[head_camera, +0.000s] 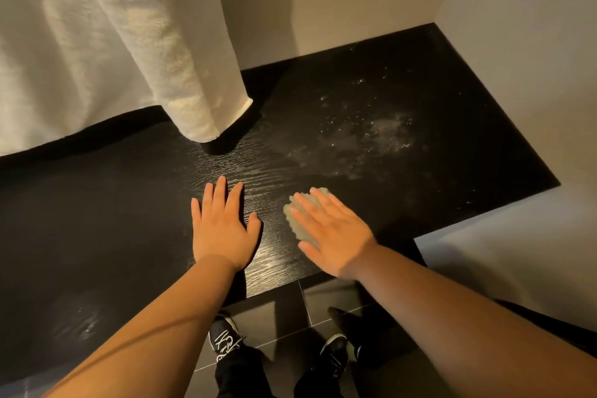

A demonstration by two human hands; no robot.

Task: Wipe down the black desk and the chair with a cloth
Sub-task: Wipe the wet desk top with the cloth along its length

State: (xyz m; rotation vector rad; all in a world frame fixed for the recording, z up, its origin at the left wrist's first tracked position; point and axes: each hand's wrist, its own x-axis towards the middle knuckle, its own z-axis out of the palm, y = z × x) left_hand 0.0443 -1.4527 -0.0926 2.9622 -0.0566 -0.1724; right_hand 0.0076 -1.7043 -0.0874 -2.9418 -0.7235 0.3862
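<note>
The black desk (403,81) with a wood-grain top fills the middle of the view. My left hand (223,226) lies flat on it, palm down, fingers apart, holding nothing. To its right, my right hand (332,233) presses flat on a small pale grey-green cloth (298,220) bunched on the desk top; most of the cloth is hidden under the palm and fingers. White dusty or wet specks (384,129) cover the desk surface beyond my right hand. No chair is in view.
A cream curtain (113,42) hangs at the back left, its folded hem touching the desk. Beige walls close the desk in at the back and right. Dark floor tiles (284,317) and my black shoes (226,336) show below the desk's front edge.
</note>
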